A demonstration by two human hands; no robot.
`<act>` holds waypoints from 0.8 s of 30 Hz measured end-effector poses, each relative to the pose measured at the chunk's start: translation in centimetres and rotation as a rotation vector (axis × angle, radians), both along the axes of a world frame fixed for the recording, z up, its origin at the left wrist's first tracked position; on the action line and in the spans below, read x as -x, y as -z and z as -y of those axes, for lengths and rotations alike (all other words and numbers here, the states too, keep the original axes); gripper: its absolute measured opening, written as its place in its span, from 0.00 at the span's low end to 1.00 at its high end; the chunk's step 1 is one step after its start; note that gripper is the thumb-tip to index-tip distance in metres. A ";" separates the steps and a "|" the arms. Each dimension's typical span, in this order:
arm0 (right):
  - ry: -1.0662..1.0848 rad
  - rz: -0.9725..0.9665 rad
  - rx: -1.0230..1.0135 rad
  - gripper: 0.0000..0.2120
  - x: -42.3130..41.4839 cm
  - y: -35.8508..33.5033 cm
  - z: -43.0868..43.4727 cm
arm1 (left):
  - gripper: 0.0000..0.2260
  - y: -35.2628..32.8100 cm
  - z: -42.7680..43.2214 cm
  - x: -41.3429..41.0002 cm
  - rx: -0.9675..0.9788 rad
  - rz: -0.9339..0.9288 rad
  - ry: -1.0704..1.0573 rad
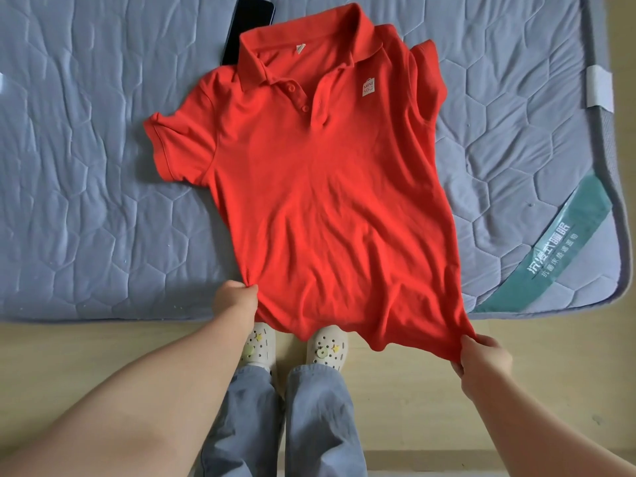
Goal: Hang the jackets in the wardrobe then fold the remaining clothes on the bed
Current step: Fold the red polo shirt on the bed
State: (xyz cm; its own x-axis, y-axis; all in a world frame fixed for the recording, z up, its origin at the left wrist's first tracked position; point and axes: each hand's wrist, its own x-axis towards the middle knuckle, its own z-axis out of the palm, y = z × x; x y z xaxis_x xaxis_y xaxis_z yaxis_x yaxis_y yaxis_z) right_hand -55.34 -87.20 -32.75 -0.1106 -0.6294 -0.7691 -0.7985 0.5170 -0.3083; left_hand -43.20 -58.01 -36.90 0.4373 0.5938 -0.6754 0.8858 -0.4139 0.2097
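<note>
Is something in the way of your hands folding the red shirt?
No: the left hand and right hand pinch the red shirt by its hem. A black phone lies by the collar, one end hidden beneath the shirt.

left hand (235, 299): fingers curled in tight, pinching the shirt (309, 184) at its bottom left corner, back of the hand facing up
left arm: bare, comes in from the bottom-left, pretty much straight out
right hand (481, 356): thumb on top, fingers tucked under, gripping the shirt's bottom right corner
right arm: bare too, in from the bottom-right, angled inward
spacing: hands well apart, right one closer to the body
</note>
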 end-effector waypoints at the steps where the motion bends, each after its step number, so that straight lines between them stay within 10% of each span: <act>1: -0.002 -0.009 0.000 0.14 0.0 0.0 0.0 | 0.08 -0.2 -0.5 0.3 -0.048 0.026 0.002; 8: -0.016 -0.029 0.002 0.16 0.2 0.6 0.5 | 0.07 0.4 -2.1 1.0 0.092 0.106 -0.139; 15: -0.075 -0.105 0.033 0.17 0.3 0.7 0.8 | 0.20 -2.7 -3.0 2.9 0.044 -0.157 0.538; 19: -0.136 -0.131 0.063 0.16 0.4 0.2 0.6 | 0.12 -3.3 -4.8 3.9 0.164 -0.423 0.279; 24: -0.148 -0.159 0.060 0.14 0.4 -0.8 0.1 | 0.10 -4.0 -5.4 5.8 0.180 -0.222 0.025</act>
State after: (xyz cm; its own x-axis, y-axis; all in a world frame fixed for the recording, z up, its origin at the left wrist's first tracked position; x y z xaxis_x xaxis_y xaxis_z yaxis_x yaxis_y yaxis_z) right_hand -55.77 -87.33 -31.91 -0.1305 -0.6919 -0.7101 -0.9054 0.3750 -0.1990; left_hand -49.03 -52.58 -32.94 0.2800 0.4461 -0.8500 0.9082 -0.4099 0.0840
